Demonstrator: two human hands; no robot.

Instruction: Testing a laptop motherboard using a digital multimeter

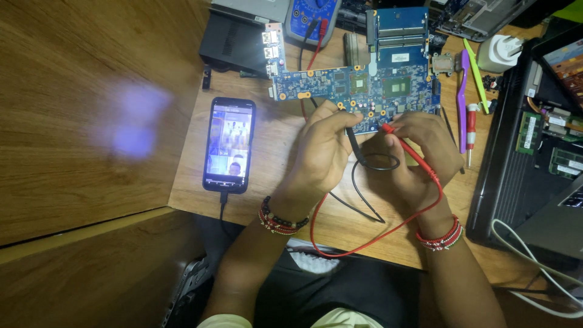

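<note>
The left hand (325, 149) is closed around a thin black test probe (354, 144), fingers pinched on its shaft, with the tip set down at the near edge of a blue printed circuit board (340, 85) that lies flat toward the far edge of the wooden surface (267, 152). The right hand (425, 149) is clamped on a red test probe (408, 146), whose tip touches the same near edge of the board just beside the black one. The two hands sit close together, nearly touching. A black lead (364, 194) and a red lead (376, 231) loop from the probes across the surface toward the person's lap. Both wrists wear red and white beaded bracelets (279, 220).

Left of the hands, a black smartphone (229, 144) lies face up with its screen lit. A blue multimeter (313, 15) sits at the far edge. Right of the board lie a purple plastic pry tool (463, 97) and a red-handled screwdriver (471, 124), beside an opened black laptop chassis (516, 170).
</note>
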